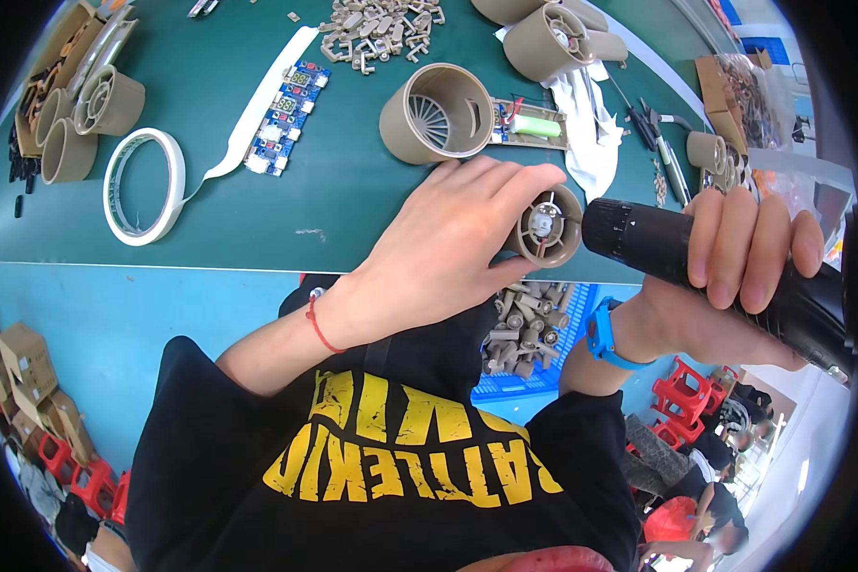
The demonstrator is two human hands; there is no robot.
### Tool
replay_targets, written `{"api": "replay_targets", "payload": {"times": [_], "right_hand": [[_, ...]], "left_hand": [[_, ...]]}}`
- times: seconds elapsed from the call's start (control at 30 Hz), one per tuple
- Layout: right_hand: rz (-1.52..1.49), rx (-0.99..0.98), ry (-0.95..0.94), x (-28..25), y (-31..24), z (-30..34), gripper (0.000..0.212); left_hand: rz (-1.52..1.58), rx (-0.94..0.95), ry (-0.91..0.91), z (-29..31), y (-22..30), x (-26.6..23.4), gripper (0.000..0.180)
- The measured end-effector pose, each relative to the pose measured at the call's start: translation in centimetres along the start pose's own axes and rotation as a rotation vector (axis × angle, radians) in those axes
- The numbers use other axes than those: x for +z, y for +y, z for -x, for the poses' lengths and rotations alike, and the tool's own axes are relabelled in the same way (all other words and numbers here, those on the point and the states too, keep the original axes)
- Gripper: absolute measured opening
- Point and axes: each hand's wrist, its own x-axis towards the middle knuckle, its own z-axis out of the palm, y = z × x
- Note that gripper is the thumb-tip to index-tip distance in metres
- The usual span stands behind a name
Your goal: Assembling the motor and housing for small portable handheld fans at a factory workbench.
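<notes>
My left hand [448,234] is wrapped round a short beige cylindrical housing [570,250] at the table's front edge. The housing's open end faces up, showing a small round motor [544,222] held by spokes. A black electric screwdriver [639,234] is gripped in my right hand [748,248], lying nearly level. Its thin bit points left into the housing's rim; whether it sits on a screw is too small to tell. Just beyond my left fingers stands a larger beige cup-shaped housing [402,122] with a slotted grille inside. Beside it lies a beige half-shell with a green battery [536,126].
A roll of white tape [114,205] lies at the left near a strip of blue circuit boards [278,129]. Small beige parts [377,33] are heaped at the back. More housings [65,157] stand left and right. Below the edge is a blue crate [515,384] of parts.
</notes>
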Motion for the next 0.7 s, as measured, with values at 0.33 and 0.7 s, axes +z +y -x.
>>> {"api": "replay_targets", "payload": {"times": [0.33,0.7], "right_hand": [[-0.007,0.081,-0.008,0.6,0.0,-0.4,0.077],[0.061,0.064,-0.002,1.3,0.1,-0.5,0.068]], "left_hand": [[0.011,-0.008,-0.009,0.0,0.2,-0.1,0.065],[0.022,0.001,-0.014,0.1,0.0,-0.2,0.067]]}}
